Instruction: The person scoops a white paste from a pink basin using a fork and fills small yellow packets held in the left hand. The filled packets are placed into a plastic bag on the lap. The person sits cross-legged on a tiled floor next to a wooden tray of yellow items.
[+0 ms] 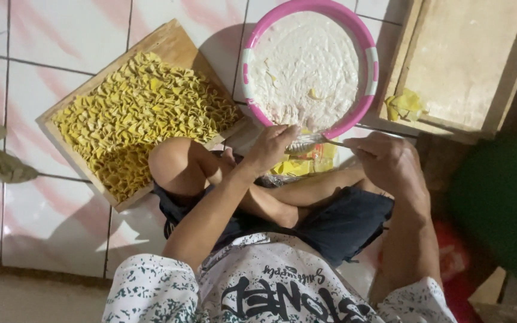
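Head view: you sit cross-legged on a pink-and-white tiled floor (61,54), looking down at your own lap.
Left hand: your left hand (272,146) hovers just below the basin's near rim, fingers curled around the bowl end of a metal spoon (306,142); a wrapper may lie pinched under the fingertips, but the blur makes that hard to say.
Right hand: your right hand (387,161) is closed on the spoon's thin handle, knuckles up, just right of the left hand.
Spoon: it lies nearly level between both hands, above a small stack of yellow wrappers (303,164) resting on your legs.
Basin: the pink-rimmed basin (369,66) stands on the floor straight ahead of your hands, smeared with pale white filling and nearly scraped down.
Tray: the wooden tray (169,39) sits to your left, touching your knee, packed with folded yellow dumplings (139,113).
Board: a bare wooden board (468,60) lies to your right of the basin, with a few crumpled yellow wrappers (405,104) at its near-left corner.
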